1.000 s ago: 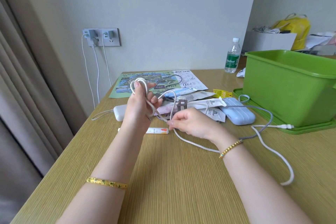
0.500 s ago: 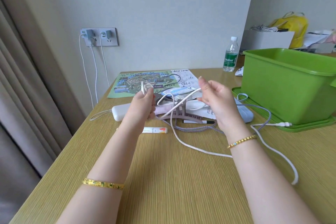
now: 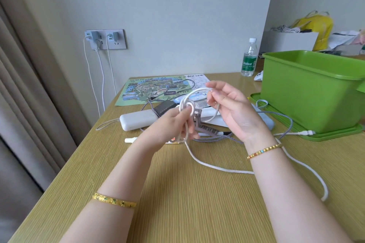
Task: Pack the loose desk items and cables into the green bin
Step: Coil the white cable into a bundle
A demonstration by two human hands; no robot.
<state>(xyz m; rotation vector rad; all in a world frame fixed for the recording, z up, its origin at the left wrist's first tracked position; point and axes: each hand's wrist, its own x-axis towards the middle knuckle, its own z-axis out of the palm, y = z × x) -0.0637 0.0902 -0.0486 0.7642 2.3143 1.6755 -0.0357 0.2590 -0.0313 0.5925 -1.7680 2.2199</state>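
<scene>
Since half a second ago the right hand (image 3: 230,110) has carried its stretch of the white cable (image 3: 217,168) over into another loop, and the left hand (image 3: 173,124) has dropped lower with the coil now bunched above its fingers. Nearest the camera, the free tail of that cable trails across the wooden desk (image 3: 177,193), passes behind the right forearm and ends loose near the right edge. Above it, the left hand grips the gathered loops, fingers curled round them, while the right hand pinches the cable between thumb and fingertips, its other fingers loosely spread. Under the hands lie a brown hair claw clip (image 3: 199,122), a grey braided cable (image 3: 284,124), a small white tube (image 3: 131,140) partly hidden by the left wrist, and a white power bank (image 3: 138,122). Just beyond, a dark adapter (image 3: 164,107) sits beside papers and a pale blue case (image 3: 266,122). The green bin (image 3: 308,94) stands to the right on its lid (image 3: 335,134), well apart from the coil, with a white plug end lying against the lid's front edge. Farther back are an illustrated map (image 3: 150,90), a water bottle (image 3: 249,58) and a wall socket (image 3: 105,39) holding two chargers.
</scene>
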